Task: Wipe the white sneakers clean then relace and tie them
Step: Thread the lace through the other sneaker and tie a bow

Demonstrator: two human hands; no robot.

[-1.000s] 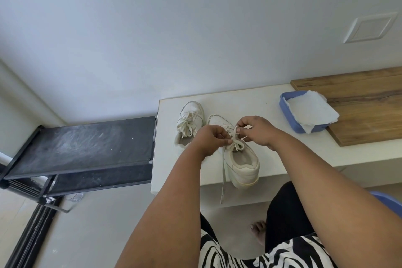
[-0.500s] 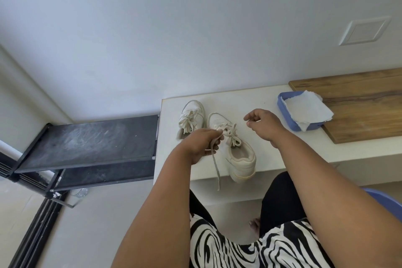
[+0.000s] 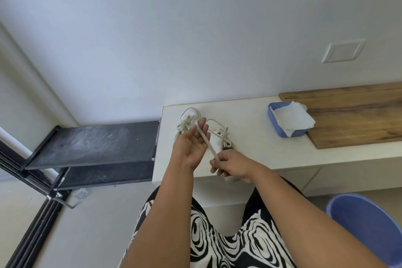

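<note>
Two white sneakers stand side by side on the white bench (image 3: 261, 154). The left sneaker (image 3: 188, 119) has a tied bow. The right sneaker (image 3: 220, 135) is partly hidden behind my hands, its heel at the bench's front edge. A flat shoelace (image 3: 206, 141) stretches taut from the fingertips of my left hand (image 3: 191, 144), across its upturned palm, down to my right hand (image 3: 231, 165). My left hand holds the lace's upper part at the fingertips, above the sneakers. My right hand pinches the lower end just in front of the right sneaker.
A blue tray (image 3: 274, 124) holding a white paper towel (image 3: 292, 118) sits on the bench, beside a wooden board (image 3: 356, 115). A black metal rack (image 3: 95, 143) stands left of the bench. A blue bucket (image 3: 367, 226) is on the floor at right.
My left hand has risen and turned palm up with the lace. My right hand came down and back from above the right sneaker and took the lace's free end, pulling it straight.
</note>
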